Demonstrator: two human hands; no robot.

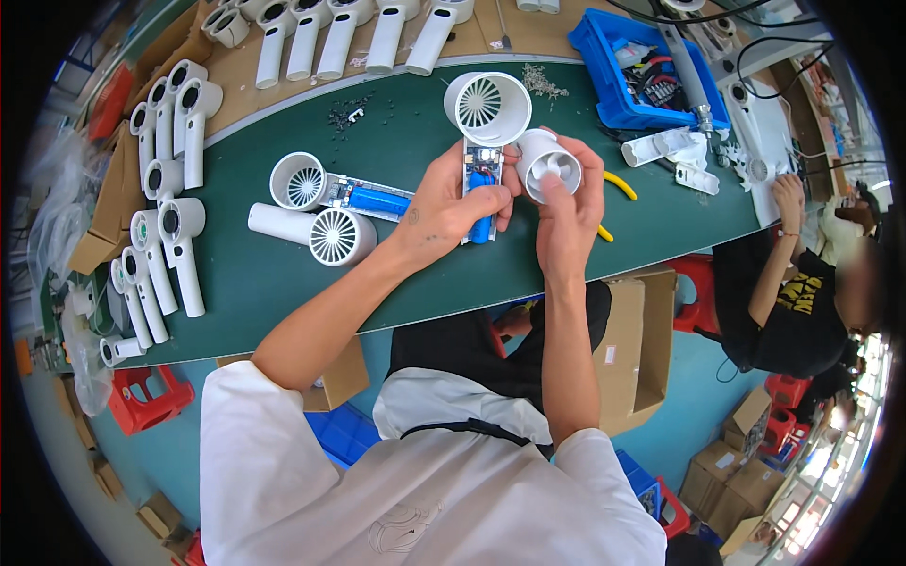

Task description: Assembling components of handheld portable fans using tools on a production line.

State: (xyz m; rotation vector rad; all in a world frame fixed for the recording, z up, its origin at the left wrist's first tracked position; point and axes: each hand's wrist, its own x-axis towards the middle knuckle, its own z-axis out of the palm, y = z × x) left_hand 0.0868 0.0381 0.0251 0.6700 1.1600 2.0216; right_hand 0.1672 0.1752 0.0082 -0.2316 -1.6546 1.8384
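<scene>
My left hand (451,206) is closed around the handle of an opened white handheld fan housing (489,106). Its round head has a slatted grille, and a circuit board and a blue battery (481,204) show in the handle. Just to the right, my right hand (572,203) grips a white fan motor unit (547,164), a short cylinder with blades inside. Left of my hands lie a second opened fan housing (300,179), also with a blue battery, and a white fan shell (335,236). Yellow-handled pliers (618,186) lie partly behind my right hand.
Several finished-looking white fans (385,40) line the far edge and left side of the green table (283,292). A blue bin (604,90) with tools stands at the back right, near loose white shells (665,143). Small screws (540,81) lie scattered. Another person (793,292) sits at right.
</scene>
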